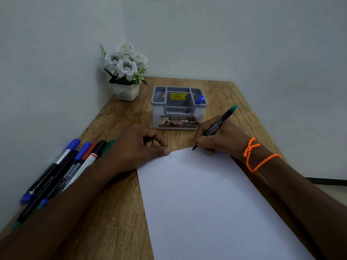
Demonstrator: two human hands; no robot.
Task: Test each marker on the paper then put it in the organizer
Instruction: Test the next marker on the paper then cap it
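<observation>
The green-ended marker (pixel 216 126) is held in the right hand (pixel 217 139) in a writing hold, the grip closed round the barrel near the tip, so that the nib is brought down onto the far edge of the paper (pixel 216 203), where faint zigzag scribbles (pixel 174 155) are already seen. The barrel is slanted up and away towards the far right, which suits a pen stroke. The left hand (pixel 139 147) is laid at the far left corner of the sheet, its thumb pressed flat on the paper edge, seemingly to keep the sheet from sliding under the nib; its other fingers are curled, and a small dark object, perhaps the cap, seems to be tucked inside them, though this cannot be told for sure. The organizer (pixel 178 107) is set just beyond the paper towards the far edge of the counter (pixel 116 203), within easy reach for dropping the marker in once tested; one blue marker (pixel 199 99) is already stood in its right compartment. The untested markers (pixel 62 171) are gathered along the left edge of the counter, partly hidden by the left forearm. A pot of white flowers (pixel 125 72) is kept at the far left corner, out of the way
</observation>
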